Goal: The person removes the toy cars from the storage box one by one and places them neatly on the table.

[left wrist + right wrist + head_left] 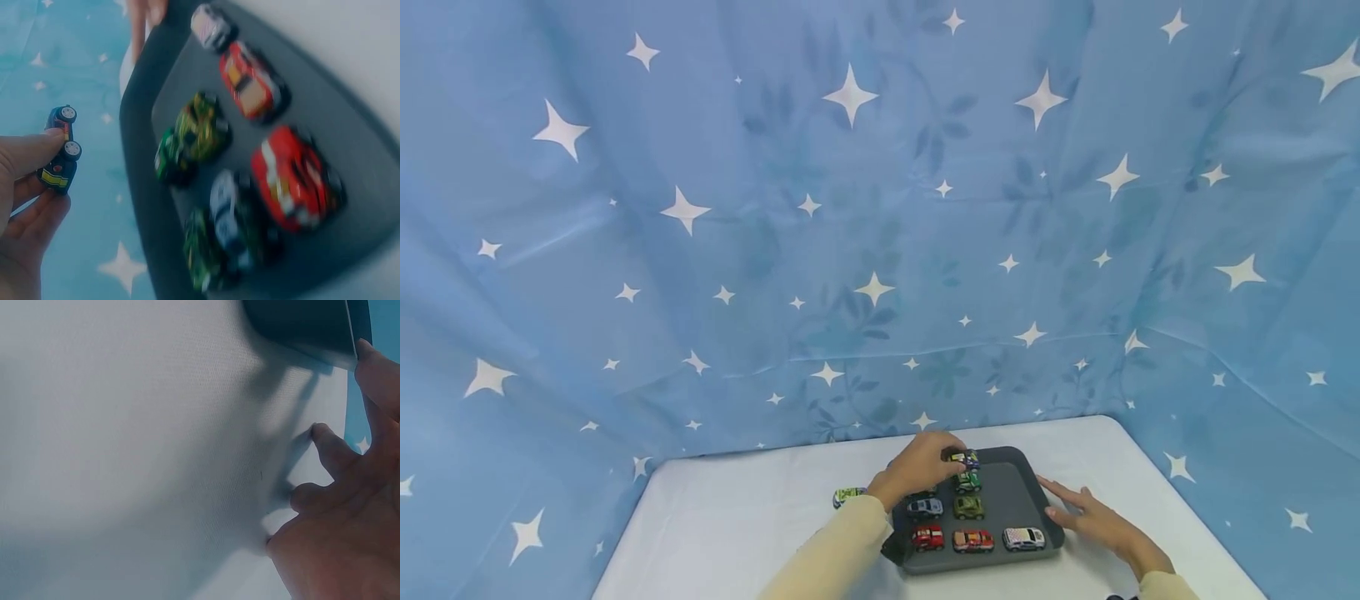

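Note:
My left hand (924,461) pinches a small dark toy car (60,149) between thumb and fingers, over the far left part of a dark grey tray (1018,492). Close by in the tray are a green toy car (968,482), an olive camouflage toy car (968,507) and a blue-grey toy car (924,509). Along the near side stand a red toy car (928,537), an orange-red toy car (973,541) and a white toy car (1023,539). My right hand (1097,522) lies at the tray's right side with fingers extended, a fingertip right at the rim.
Left of the tray, partly behind my left forearm, a yellow-green toy car (848,497) stands on the white tablecloth (722,517). A blue curtain (880,250) with white stars hangs behind and beside the table.

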The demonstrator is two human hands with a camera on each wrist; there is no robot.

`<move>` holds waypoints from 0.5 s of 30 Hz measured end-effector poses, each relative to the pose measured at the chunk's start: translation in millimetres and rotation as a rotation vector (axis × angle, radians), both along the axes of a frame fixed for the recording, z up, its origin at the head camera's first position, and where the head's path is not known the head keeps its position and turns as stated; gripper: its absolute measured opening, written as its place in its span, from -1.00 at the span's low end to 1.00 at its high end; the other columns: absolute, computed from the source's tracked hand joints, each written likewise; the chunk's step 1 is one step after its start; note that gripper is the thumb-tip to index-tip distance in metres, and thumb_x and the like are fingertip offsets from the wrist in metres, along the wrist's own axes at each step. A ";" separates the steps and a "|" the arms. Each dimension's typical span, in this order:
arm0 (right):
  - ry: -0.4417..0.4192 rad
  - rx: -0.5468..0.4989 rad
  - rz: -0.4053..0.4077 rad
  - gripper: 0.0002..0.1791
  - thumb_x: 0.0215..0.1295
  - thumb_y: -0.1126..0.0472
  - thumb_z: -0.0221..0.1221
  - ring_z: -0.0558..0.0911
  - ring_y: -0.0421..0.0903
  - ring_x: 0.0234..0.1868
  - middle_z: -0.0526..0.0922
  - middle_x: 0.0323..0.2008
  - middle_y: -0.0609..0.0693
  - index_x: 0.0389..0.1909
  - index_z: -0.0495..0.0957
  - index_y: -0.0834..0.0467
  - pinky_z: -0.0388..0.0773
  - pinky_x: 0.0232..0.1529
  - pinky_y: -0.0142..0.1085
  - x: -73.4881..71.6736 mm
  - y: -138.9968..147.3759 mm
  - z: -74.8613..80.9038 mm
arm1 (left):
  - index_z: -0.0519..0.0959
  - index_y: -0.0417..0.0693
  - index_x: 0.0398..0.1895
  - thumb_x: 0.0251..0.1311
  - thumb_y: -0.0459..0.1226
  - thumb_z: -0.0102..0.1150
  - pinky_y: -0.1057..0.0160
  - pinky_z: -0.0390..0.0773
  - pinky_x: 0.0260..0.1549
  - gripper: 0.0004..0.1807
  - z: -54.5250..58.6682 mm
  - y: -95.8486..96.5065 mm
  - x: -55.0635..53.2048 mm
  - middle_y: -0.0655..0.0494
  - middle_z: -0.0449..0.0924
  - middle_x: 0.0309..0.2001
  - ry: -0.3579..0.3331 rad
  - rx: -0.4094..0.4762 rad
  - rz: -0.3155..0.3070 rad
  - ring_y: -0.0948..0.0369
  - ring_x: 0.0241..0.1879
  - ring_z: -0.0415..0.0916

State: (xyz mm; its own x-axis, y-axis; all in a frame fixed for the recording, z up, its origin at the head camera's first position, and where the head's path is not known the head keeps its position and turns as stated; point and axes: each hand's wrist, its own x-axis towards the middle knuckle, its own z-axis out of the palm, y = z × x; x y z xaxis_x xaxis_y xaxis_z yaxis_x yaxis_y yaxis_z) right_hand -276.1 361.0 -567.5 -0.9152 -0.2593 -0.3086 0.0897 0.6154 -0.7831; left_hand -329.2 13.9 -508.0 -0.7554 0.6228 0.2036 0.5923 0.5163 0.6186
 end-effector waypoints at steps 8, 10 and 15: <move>0.005 0.010 -0.008 -0.17 0.61 -0.10 0.19 -0.49 0.74 0.48 -0.03 0.59 0.49 0.66 0.15 0.23 -0.44 0.25 0.72 0.9 0.6 4.2 | 0.73 -0.07 0.20 0.46 -0.23 0.39 0.20 0.64 0.13 -0.68 8.0 -46.2 1.8 0.15 0.72 0.08 0.001 0.005 0.087 0.28 0.08 0.63; 0.001 0.006 -0.007 -0.17 0.61 -0.09 0.19 -0.50 0.74 0.48 -0.04 0.59 0.48 0.66 0.14 0.24 -0.48 0.25 0.71 1.6 -0.1 3.3 | 0.74 -0.07 0.20 0.46 -0.23 0.39 0.17 0.65 0.14 -0.68 7.2 -57.5 4.9 0.15 0.72 0.08 -0.005 0.007 0.104 0.28 0.08 0.63; -0.003 -0.004 -0.010 -0.16 0.60 -0.09 0.20 -0.52 0.73 0.48 -0.07 0.59 0.48 0.67 0.13 0.24 -0.53 0.25 0.70 2.7 -2.9 2.3 | 0.74 -0.07 0.15 0.44 -0.26 0.40 0.08 0.69 0.09 -0.72 1.9 -85.5 12.5 0.17 0.72 0.02 -0.006 0.031 0.141 0.26 0.03 0.64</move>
